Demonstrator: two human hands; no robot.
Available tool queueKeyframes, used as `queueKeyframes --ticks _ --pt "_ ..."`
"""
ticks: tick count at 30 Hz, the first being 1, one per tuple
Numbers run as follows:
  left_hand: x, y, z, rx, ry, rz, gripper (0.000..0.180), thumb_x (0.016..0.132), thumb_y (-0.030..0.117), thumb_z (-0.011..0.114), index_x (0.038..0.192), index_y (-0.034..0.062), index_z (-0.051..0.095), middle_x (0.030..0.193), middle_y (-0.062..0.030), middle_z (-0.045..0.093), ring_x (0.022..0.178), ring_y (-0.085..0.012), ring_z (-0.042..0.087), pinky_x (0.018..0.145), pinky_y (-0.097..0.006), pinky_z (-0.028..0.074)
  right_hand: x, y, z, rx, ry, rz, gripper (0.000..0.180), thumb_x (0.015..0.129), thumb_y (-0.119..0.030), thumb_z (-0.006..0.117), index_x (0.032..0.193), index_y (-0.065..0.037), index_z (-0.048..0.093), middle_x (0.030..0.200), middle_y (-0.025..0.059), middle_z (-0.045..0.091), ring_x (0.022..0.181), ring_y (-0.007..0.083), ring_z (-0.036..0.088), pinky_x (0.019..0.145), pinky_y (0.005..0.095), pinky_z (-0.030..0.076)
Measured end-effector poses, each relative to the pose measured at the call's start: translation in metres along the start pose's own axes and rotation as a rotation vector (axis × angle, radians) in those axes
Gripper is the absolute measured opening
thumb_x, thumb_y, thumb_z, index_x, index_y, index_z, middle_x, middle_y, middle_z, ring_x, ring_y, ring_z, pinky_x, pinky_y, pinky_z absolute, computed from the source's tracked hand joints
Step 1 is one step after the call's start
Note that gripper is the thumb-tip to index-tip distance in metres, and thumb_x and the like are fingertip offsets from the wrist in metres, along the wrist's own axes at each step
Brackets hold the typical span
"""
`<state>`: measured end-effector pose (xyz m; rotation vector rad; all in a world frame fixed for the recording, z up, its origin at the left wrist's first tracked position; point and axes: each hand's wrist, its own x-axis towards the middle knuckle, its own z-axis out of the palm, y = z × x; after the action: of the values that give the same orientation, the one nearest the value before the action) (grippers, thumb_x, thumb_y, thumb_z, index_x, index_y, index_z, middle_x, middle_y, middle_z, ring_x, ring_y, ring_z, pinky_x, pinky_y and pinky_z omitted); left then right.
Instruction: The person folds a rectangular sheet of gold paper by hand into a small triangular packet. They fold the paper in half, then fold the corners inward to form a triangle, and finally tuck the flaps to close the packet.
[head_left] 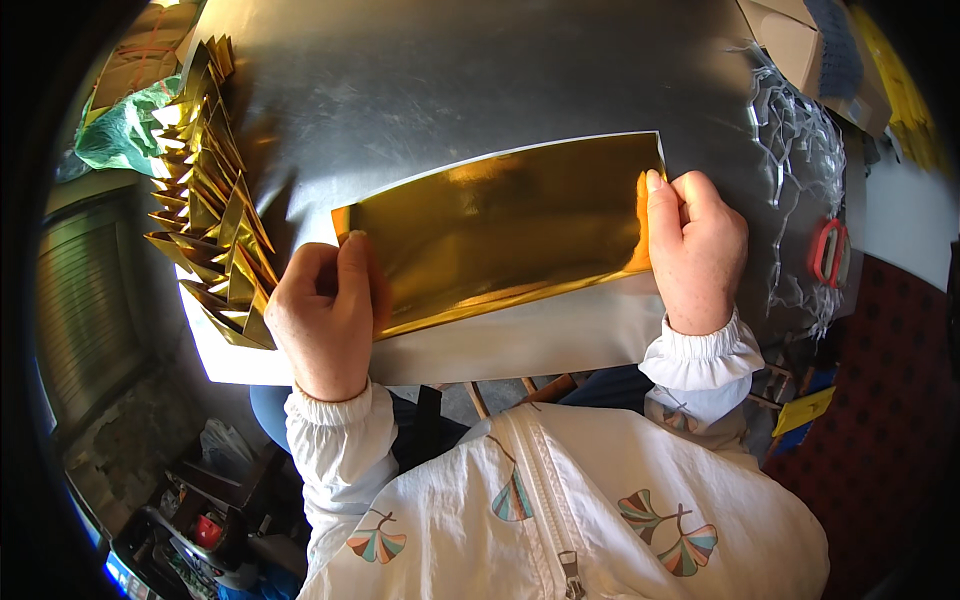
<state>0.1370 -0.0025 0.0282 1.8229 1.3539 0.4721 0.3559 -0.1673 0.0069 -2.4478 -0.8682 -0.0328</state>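
A wide sheet of shiny gold foil paper [500, 225] is stretched between my two hands above the metal tabletop. My left hand [325, 315] pinches its left end, thumb on top and fingers curled beneath. At the opposite end my right hand [692, 250] grips the short edge between thumb and curled fingers. A thin white border shows along the sheet's far edge, and both short ends look turned over in a narrow strip. To the left of my left hand stands a long row of folded gold foil pieces [215, 230], packed closely together.
The grey metal table [480, 70] spreads beyond the sheet. Tangled whitish strings [795, 130] hang over its right side, near red-handled scissors [828, 253]. A green plastic bag [125, 130] lies at the far left; a cardboard box [790, 40] sits at the far right.
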Motion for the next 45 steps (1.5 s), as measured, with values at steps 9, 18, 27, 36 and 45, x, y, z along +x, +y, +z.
queueKeyframes --ticks 9,18,27,36,45 --pt "0.0030 0.0033 0.0036 0.042 0.026 0.067 0.024 0.091 0.010 0.067 0.071 -0.0001 0.058 0.050 -0.0010 0.056 0.042 -0.0051 0.051 0.040 -0.021 0.035 -0.0003 -0.0004 0.0010 -0.021 -0.011 0.023 0.033 0.089 -0.020 0.067 0.065 -0.006 0.049 0.051 0.0124 0.052 0.046 0.0328 0.053 0.046 0.0408 0.039" --pt "0.0026 -0.0004 -0.0008 0.112 0.046 0.037 0.025 0.087 0.013 0.071 0.070 0.0003 0.059 0.052 -0.0074 0.056 0.044 -0.0162 0.055 0.046 -0.028 0.041 -0.0008 -0.0034 0.0027 0.052 -0.019 0.069 0.029 0.092 -0.017 0.065 0.071 -0.001 0.053 0.052 0.0099 0.051 0.043 0.0183 0.047 0.045 0.0330 0.037" --pt "0.0048 0.0034 -0.0016 0.180 0.056 0.084 0.026 0.088 0.014 0.071 0.068 0.0017 0.058 0.050 -0.0061 0.055 0.043 -0.0170 0.055 0.046 -0.029 0.041 -0.0014 -0.0028 0.0027 0.051 -0.021 0.086 0.029 0.093 -0.017 0.064 0.071 -0.001 0.054 0.053 0.0087 0.052 0.045 0.0162 0.047 0.045 0.0322 0.037" --pt "0.0067 0.0037 -0.0017 0.235 0.042 0.066 0.030 0.088 0.017 0.070 0.066 0.0022 0.057 0.050 -0.0072 0.056 0.043 -0.0207 0.055 0.046 -0.031 0.042 -0.0002 -0.0027 0.0022 0.008 -0.029 0.067 0.030 0.094 -0.019 0.063 0.072 -0.001 0.054 0.054 0.0111 0.052 0.045 0.0204 0.049 0.046 0.0342 0.038" --pt "0.0064 0.0059 0.0008 0.268 0.079 0.155 0.030 0.090 0.017 0.069 0.066 0.0026 0.056 0.046 -0.0047 0.054 0.041 -0.0172 0.053 0.045 -0.029 0.041 -0.0017 -0.0044 0.0039 -0.046 -0.010 0.061 0.031 0.094 -0.021 0.064 0.071 -0.003 0.052 0.053 0.0138 0.050 0.044 0.0279 0.051 0.045 0.0381 0.038"
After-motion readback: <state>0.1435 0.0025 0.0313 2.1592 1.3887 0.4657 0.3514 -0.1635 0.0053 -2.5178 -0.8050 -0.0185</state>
